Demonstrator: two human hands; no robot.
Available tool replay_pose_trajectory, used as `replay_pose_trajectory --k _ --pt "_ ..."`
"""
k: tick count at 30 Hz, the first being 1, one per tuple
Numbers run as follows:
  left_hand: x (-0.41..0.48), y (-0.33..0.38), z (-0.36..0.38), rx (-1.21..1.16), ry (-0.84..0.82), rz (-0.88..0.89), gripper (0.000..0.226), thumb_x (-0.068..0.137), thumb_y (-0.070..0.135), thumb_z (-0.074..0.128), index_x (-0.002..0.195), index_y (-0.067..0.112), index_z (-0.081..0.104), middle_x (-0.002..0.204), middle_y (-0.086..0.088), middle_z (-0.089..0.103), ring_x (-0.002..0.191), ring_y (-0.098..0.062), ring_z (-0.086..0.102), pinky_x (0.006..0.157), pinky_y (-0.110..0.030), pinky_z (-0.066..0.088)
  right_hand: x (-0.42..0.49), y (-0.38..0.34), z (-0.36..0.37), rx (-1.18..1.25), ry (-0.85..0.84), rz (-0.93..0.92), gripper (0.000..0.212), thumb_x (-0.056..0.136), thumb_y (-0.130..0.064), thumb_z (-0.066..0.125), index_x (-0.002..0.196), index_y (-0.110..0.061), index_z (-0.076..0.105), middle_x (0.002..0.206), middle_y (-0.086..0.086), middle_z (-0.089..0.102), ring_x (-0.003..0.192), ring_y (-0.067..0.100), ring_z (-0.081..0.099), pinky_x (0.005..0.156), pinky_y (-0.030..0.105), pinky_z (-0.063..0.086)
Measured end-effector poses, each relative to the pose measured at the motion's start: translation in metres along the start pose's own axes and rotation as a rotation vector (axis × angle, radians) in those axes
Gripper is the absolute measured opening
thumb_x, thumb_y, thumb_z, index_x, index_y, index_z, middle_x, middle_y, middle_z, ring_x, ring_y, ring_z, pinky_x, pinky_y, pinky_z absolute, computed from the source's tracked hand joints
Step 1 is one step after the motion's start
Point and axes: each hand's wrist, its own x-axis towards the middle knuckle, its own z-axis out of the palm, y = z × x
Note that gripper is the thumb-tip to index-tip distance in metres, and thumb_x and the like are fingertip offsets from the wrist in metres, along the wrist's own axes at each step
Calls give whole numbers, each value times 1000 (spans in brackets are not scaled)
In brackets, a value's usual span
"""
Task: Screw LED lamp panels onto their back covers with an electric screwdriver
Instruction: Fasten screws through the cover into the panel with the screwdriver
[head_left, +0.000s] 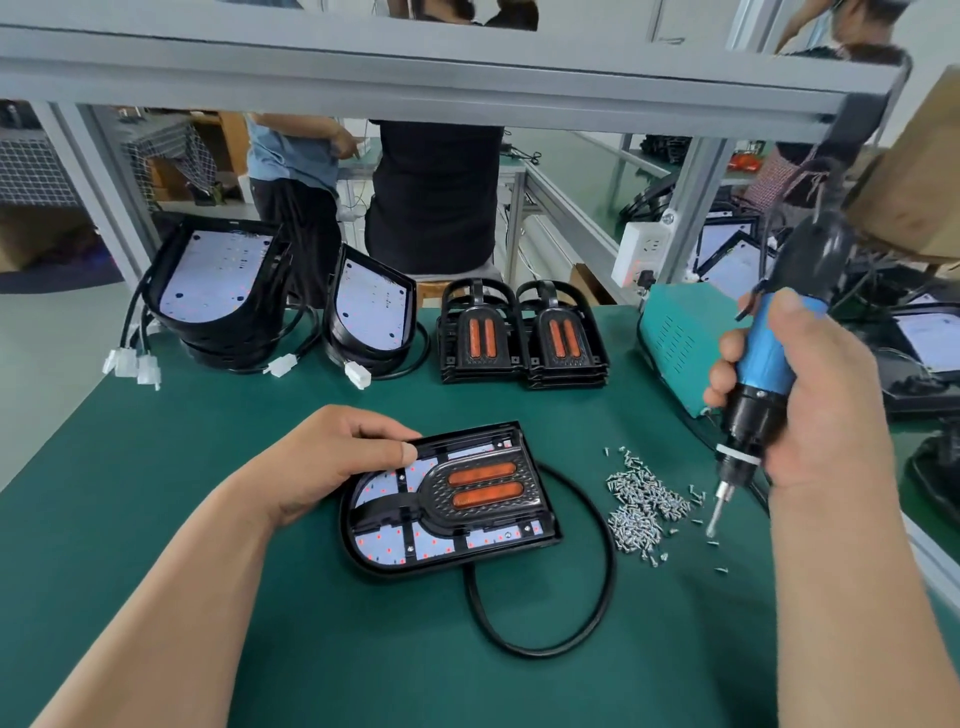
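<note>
A black LED lamp assembly (447, 499) lies flat on the green mat, its white LED board under a black frame with two orange reflectors. My left hand (332, 457) grips its far left edge, thumb pressed on the top face. My right hand (800, 395) grips a blue and black electric screwdriver (763, 374) held upright. Its bit tip (710, 527) hovers at the right edge of a pile of small silver screws (641, 506). A black cable (597, 571) loops out from the lamp toward me.
At the back of the mat stand stacks of back covers with white boards (218, 280) (371, 306), with white connectors, and two stacks of black reflector frames (519, 338). A teal power unit (675, 343) sits at the right. People stand behind the bench. A metal frame bar runs overhead.
</note>
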Motion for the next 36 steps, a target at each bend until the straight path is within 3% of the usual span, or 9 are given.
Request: replay_pose_trajectory --k 6,10,12,15,19,22,31,34,36 --pt "-2 4 3 -28 -3 -7 35 76 30 81 107 13 83 108 -17 80 98 -29 76 98 -43 57 1 -2 -20 -321 1 48 26 87 -52 80 92 -28 72 79 8 70 54 24 61 47 33 53" --pt "-4 7 5 -35 8 -15 30 78 25 79 105 12 83 107 -18 80 95 -28 76 97 -43 57 7 7 -25 -610 -30 105 37 80 -53 76 97 -22 66 77 8 70 55 24 63 50 38 55" --pt "-4 8 5 -40 12 -17 30 78 25 79 104 11 83 106 -18 80 94 -28 75 97 -44 56 9 12 -27 -820 -54 155 33 77 -49 69 98 -23 63 73 8 72 54 28 65 56 44 56" --pt "-3 8 6 -51 25 -21 31 76 25 80 103 11 83 106 -19 79 95 -28 74 101 -47 54 12 17 -35 -1109 -116 217 22 83 -40 67 97 -25 58 66 4 72 54 23 67 58 37 52" --pt "-3 7 6 -54 28 -25 32 76 25 80 104 10 83 107 -19 79 97 -30 74 103 -49 53 15 28 -39 -1395 -168 228 32 88 -41 76 91 -15 58 81 9 68 71 26 64 65 40 47" --pt "-3 7 5 -57 27 -26 32 76 25 81 104 10 83 107 -19 79 97 -31 74 104 -49 53 15 36 -40 -1510 -203 285 42 86 -49 79 88 -16 53 83 7 63 72 26 62 65 40 48" --pt "-1 4 2 -39 24 0 28 77 26 81 102 15 84 105 -16 80 95 -27 76 93 -37 59 20 52 -50 -1635 -233 333 39 85 -48 83 96 -19 59 91 1 61 85 24 61 81 42 53" --pt "0 1 -1 -45 15 14 38 77 36 83 106 13 83 110 -15 80 104 -32 76 99 -41 58 23 53 -50 -1648 -231 313 37 83 -43 84 95 -15 62 100 8 61 88 27 59 83 44 54" --pt "1 -1 -1 -51 0 17 46 78 47 79 108 13 82 110 -13 80 104 -31 76 97 -40 57 24 51 -50 -1639 -214 291 42 83 -41 85 108 -13 67 109 7 57 99 29 57 83 41 51"
